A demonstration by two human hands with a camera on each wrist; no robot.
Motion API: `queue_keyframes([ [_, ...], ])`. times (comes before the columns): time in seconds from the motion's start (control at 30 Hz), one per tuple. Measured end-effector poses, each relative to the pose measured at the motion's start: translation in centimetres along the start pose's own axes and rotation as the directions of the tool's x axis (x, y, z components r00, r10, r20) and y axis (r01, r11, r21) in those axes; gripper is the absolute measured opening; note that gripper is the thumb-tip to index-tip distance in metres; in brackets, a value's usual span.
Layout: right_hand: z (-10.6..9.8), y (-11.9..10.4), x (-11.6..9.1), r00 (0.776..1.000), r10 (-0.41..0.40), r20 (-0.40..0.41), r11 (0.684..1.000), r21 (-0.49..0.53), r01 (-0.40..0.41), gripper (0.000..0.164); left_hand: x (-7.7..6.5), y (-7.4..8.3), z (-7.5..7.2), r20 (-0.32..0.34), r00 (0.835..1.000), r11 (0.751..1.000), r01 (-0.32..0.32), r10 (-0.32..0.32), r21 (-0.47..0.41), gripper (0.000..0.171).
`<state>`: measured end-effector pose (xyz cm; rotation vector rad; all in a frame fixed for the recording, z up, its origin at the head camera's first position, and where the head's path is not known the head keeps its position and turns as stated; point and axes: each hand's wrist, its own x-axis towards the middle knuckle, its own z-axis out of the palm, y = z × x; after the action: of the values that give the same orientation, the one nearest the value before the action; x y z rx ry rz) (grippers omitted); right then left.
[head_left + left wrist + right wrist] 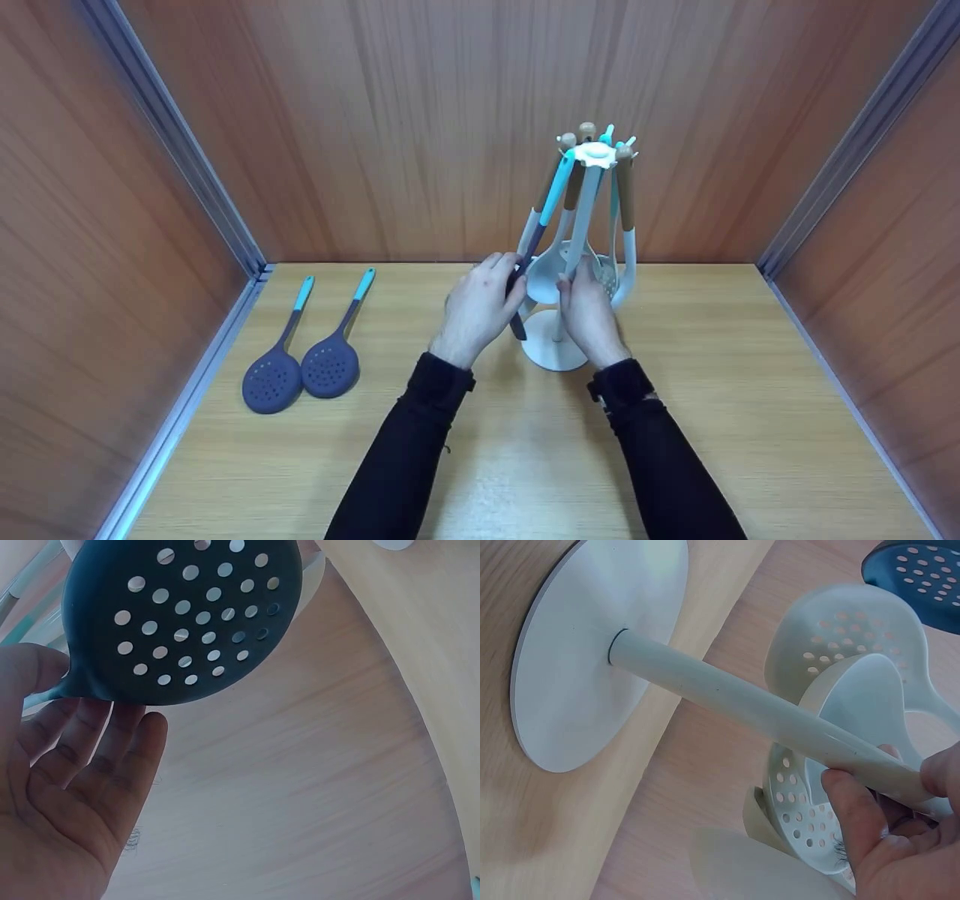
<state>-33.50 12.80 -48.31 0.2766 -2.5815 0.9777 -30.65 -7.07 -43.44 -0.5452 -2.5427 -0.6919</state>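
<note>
My left hand (pixel 480 304) pinches the narrow neck of a dark blue skimmer (pixel 196 592) between thumb and fingers. Its round perforated head faces the left wrist camera; in the head view it shows edge-on. The skimmer's turquoise handle (pixel 557 187) slants up to the top of a white utensil stand (pixel 589 202), at the hook ring. Around the stand's pole (pixel 727 697), my right hand (pixel 589 311) closes its thumb and fingers, below the ring. White utensils with brown or turquoise handles hang about the pole, among them a ladle (pixel 546 281).
Two more dark blue skimmers (pixel 271 381) (pixel 330 366) with turquoise handles lie side by side on the left of the wooden table (pixel 360 465). The stand's round white base (pixel 540 349) rests on the table. Wood-grain panels (pixel 420 135) enclose the back and sides.
</note>
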Motion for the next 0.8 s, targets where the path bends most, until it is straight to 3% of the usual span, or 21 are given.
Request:
queue_keyframes([
  [0.5,-0.10,-0.13,0.02,0.996,0.078,0.048,0.997,0.020,-0.079,0.044,-0.48,-0.07,-0.05,0.000,1.000,1.000,-0.005,0.005,-0.005,0.032],
  [0.8,-0.06,-0.13,0.07,0.996,0.071,0.046,0.997,0.021,-0.072,0.043,-0.60,-0.47,-0.52,-0.002,1.000,0.999,0.014,-0.014,-0.030,0.032],
])
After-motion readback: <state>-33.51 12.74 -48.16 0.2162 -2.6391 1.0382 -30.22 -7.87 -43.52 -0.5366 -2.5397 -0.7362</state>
